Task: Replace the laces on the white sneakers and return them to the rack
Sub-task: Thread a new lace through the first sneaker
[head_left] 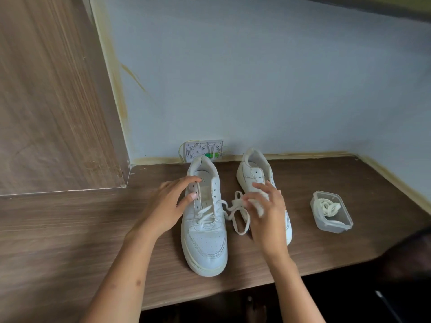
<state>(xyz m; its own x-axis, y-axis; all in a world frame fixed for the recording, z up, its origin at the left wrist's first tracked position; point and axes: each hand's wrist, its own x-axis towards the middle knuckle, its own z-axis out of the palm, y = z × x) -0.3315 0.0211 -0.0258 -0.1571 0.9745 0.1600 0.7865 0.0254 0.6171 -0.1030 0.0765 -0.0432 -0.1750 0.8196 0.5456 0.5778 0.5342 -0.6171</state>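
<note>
Two white sneakers stand on a brown wooden desk [81, 229], toes toward me. The near sneaker [205, 241] is half unlaced; its white lace [235, 215] still crosses the lower eyelets and trails loose to the right. My left hand [165, 206] grips this shoe's left collar, thumb by the upper eyelets. My right hand [265, 213] pinches a bunch of the loose lace above the desk. It hides much of the second sneaker [253, 171], whose visible eyelets hold no lace.
A clear plastic tub [331, 212] holding coiled white laces sits at the right. A white wall socket plate [203, 150] is behind the shoes. A raised wooden panel [46, 101] fills the left; the desk's front edge runs across below the shoes.
</note>
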